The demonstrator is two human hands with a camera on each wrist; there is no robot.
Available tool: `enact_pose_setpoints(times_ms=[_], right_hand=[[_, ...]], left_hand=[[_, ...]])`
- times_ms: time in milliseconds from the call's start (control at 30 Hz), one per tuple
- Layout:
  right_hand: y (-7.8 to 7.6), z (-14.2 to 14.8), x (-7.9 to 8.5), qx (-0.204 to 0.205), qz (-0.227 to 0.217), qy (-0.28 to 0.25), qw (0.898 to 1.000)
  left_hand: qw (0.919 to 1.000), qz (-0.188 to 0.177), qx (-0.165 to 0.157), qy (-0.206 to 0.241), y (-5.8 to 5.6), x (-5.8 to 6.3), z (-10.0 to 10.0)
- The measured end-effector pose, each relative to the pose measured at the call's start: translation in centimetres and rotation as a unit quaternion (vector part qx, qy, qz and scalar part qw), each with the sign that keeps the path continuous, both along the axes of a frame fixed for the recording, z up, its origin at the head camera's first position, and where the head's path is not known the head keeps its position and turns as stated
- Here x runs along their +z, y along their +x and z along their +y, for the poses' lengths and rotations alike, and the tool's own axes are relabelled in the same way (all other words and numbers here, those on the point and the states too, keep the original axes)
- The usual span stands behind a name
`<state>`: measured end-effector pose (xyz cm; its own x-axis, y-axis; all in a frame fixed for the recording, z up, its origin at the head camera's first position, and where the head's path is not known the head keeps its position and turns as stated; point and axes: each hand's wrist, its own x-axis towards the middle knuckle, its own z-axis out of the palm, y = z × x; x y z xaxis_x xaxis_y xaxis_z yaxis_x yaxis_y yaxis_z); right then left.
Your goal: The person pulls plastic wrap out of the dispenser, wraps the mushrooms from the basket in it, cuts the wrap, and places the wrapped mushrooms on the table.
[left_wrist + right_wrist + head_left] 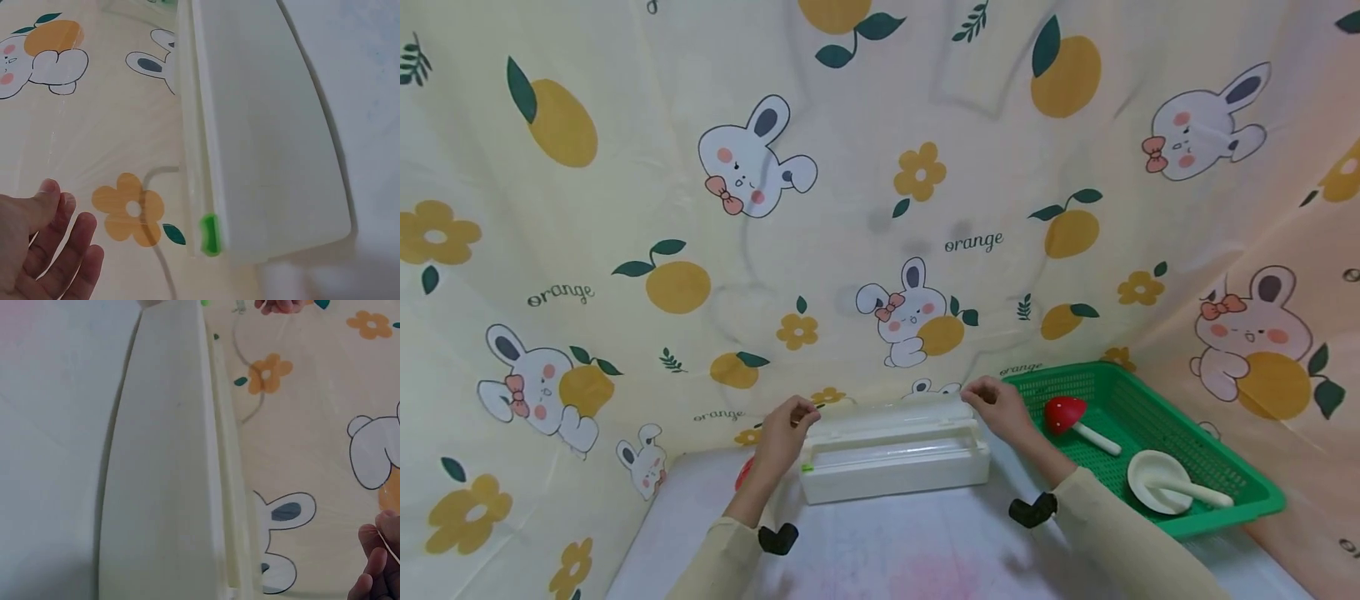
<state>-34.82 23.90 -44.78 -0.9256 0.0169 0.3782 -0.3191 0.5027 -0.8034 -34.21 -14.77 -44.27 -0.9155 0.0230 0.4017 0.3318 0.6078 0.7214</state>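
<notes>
A white cling film dispenser [895, 479] stands on the table with its top raised and a roll of clear film [887, 450] inside. Behind and above it, my left hand [784, 437] pinches one corner of a clear film sheet [81, 144] between thumb and index finger. Fine creases run through the sheet from those fingertips in the left wrist view. My right hand [1002, 410] pinches the opposite corner, so the sheet stretches between both hands. A green slider [211, 235] sits at the dispenser's left end. The sheet's exact edges are hard to see.
On the right, a green plastic basket [1232, 479] holds a red mushroom-shaped tool [1066, 414] and a cream bowl [1150, 475] with a pale handle across it. A red object [744, 472] is partly hidden behind my left hand. A printed curtain [850, 250] hangs behind the table.
</notes>
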Motion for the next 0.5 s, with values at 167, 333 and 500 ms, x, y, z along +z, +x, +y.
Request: enact_pose_setpoints(times_ms=[167, 333, 500], right_hand=[[0.0, 0.1, 0.6, 0.005, 0.010, 0.005, 1.000], [-0.2, -0.1, 1.3, -0.003, -0.010, 0.011, 1.000], [-0.1, -0.2, 2.1, 0.001, -0.006, 0.011, 1.000]], left_hand=[[0.9999, -0.007, 0.004, 0.012, 0.0, 0.5, -0.2], [0.9999, 0.002, 0.009, 0.009, -0.1, 0.9, -0.3], [0.9995, 0.029, 0.011, 0.012, -0.3, 1.3, -0.3]])
